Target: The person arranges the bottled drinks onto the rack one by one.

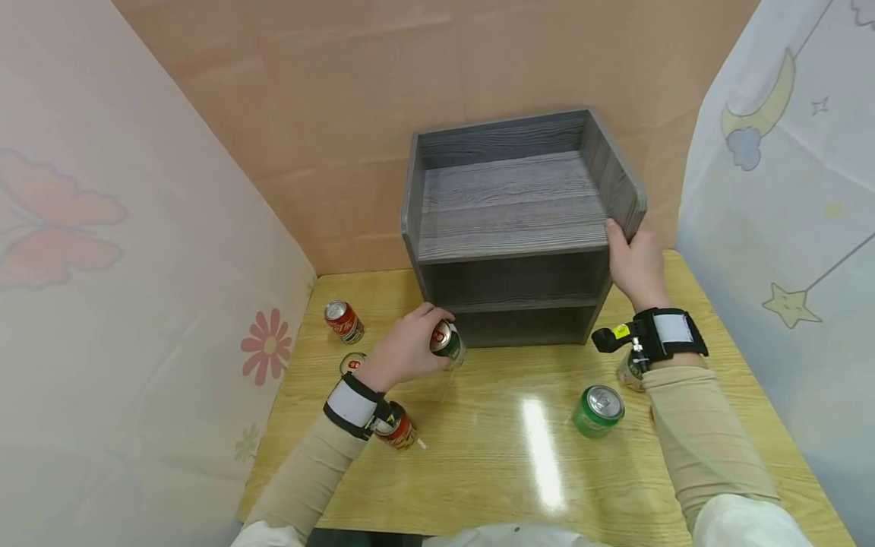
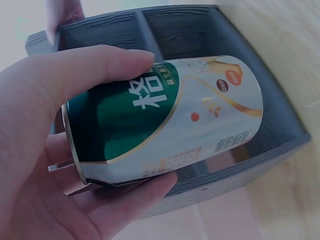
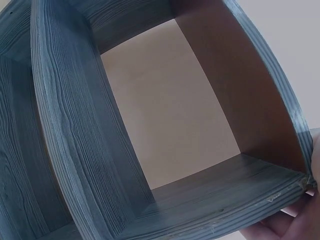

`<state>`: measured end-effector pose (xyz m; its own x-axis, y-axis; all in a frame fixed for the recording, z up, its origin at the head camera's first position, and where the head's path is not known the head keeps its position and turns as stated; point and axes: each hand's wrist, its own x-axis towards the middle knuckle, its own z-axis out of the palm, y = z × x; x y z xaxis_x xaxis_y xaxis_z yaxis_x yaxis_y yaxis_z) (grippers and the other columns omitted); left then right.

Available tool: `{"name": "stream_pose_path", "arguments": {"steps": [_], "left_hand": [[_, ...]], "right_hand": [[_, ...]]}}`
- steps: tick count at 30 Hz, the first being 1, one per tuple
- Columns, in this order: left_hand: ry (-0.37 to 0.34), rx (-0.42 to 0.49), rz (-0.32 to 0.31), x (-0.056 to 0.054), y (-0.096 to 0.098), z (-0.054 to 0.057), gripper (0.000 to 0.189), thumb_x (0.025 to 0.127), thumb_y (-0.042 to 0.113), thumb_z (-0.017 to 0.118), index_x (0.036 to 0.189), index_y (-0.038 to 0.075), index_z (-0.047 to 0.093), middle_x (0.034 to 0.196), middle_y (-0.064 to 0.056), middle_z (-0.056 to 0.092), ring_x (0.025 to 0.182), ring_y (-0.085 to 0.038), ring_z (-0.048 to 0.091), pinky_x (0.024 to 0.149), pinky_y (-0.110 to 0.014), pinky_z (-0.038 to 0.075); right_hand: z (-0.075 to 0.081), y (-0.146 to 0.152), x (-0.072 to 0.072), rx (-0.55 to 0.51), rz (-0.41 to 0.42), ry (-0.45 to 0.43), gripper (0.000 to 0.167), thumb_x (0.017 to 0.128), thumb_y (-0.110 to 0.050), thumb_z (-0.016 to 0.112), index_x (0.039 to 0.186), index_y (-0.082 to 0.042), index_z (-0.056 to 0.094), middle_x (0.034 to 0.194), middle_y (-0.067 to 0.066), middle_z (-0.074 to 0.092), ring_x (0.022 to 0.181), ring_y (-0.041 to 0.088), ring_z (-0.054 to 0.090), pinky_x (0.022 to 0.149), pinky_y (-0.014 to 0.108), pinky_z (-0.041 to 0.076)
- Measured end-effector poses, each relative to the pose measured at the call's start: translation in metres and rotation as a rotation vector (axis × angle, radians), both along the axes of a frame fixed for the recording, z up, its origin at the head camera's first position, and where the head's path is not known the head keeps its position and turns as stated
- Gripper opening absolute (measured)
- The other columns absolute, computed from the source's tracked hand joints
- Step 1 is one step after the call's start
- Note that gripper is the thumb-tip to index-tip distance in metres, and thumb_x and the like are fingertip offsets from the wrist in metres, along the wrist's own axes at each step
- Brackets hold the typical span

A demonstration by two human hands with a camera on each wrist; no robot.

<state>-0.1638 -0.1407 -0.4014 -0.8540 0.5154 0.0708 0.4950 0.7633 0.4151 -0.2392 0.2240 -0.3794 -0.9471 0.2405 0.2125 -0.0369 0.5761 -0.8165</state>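
Observation:
My left hand (image 1: 403, 346) grips a green and white drink can (image 1: 449, 343) in front of the lower left corner of a grey wooden shelf unit (image 1: 513, 254). In the left wrist view the can (image 2: 170, 120) lies across the palm, thumb on one side and fingers on the other. My right hand (image 1: 639, 266) holds the right side panel of the shelf unit near its front edge, thumb on the inner face. The right wrist view shows the unit's boards (image 3: 85, 120) close up, with part of that hand (image 3: 295, 220) at the lower right edge.
A red can (image 1: 344, 321) stands at the table's left, with another can (image 1: 352, 362) partly behind my left wrist. A red and gold can (image 1: 399, 431) sits below it. A green can (image 1: 598, 411) stands right of centre; another can (image 1: 630, 374) is half hidden by my right wrist.

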Motion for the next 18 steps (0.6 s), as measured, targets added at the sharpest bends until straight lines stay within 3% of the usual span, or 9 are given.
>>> {"name": "stream_pose_path", "arguments": {"steps": [5, 12, 18], "left_hand": [[0.031, 0.015, -0.027, 0.004, 0.001, 0.017, 0.065, 0.074, 0.020, 0.091, 0.130, 0.006, 0.061, 0.117, -0.005, 0.059, 0.098, -0.016, 0.063, 0.082, -0.027, 0.054], [0.084, 0.082, -0.048, 0.009, 0.002, 0.046, 0.064, 0.075, 0.015, 0.090, 0.131, 0.007, 0.059, 0.118, -0.004, 0.058, 0.097, -0.013, 0.063, 0.081, -0.023, 0.053], [0.154, 0.156, -0.063, 0.013, 0.002, 0.073, 0.066, 0.074, 0.013, 0.090, 0.131, 0.007, 0.058, 0.120, -0.003, 0.057, 0.096, -0.013, 0.063, 0.081, -0.023, 0.054]], "right_hand": [[0.000, 0.000, 0.001, -0.009, 0.002, -0.004, 0.061, 0.107, -0.052, 0.035, 0.116, 0.004, 0.058, 0.094, 0.017, 0.051, 0.084, 0.030, 0.049, 0.063, 0.038, 0.037], [-0.001, 0.001, 0.002, 0.003, -0.022, -0.020, 0.060, 0.106, -0.054, 0.035, 0.105, 0.002, 0.056, 0.085, 0.016, 0.048, 0.078, 0.030, 0.048, 0.058, 0.038, 0.036], [-0.001, 0.001, 0.002, 0.008, -0.023, -0.025, 0.062, 0.106, -0.053, 0.035, 0.107, 0.004, 0.056, 0.089, 0.018, 0.049, 0.081, 0.032, 0.049, 0.061, 0.041, 0.036]]}}
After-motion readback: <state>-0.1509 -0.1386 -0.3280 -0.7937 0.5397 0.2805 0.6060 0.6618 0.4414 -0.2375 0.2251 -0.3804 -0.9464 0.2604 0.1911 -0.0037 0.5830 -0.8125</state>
